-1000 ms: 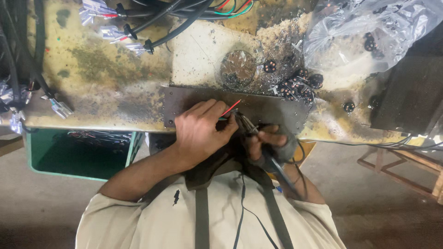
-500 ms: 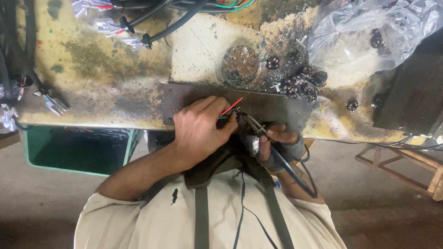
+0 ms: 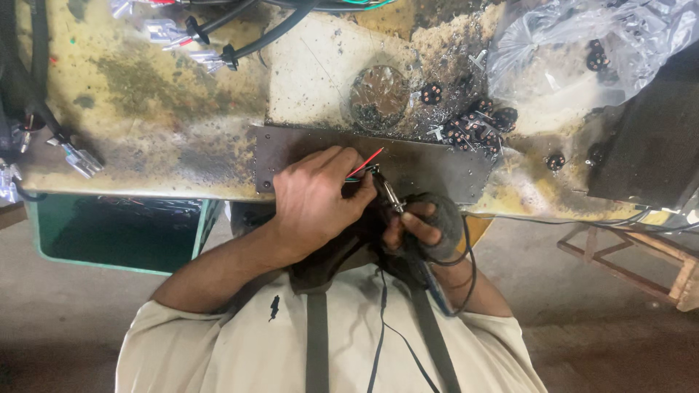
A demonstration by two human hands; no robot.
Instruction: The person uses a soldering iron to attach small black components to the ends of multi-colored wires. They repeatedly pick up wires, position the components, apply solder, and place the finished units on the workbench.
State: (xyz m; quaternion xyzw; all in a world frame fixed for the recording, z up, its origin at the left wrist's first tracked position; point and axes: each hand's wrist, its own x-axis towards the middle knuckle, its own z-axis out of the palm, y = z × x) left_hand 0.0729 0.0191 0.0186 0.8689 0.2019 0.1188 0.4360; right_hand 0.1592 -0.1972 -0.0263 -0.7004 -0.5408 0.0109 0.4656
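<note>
Left hand [image 3: 317, 196]: my fingers pinched on red and green wires [image 3: 362, 166], centre frame.
Right hand [image 3: 426, 225]: gloved, curled round iron [image 3: 389, 193].
Hidden: joint under iron tip.

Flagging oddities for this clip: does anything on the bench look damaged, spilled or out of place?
Yes. The yellow bench top is blackened and worn around the metal plate, and small black parts lie scattered loose beside a crumpled plastic bag. Both hands look normal.
</note>
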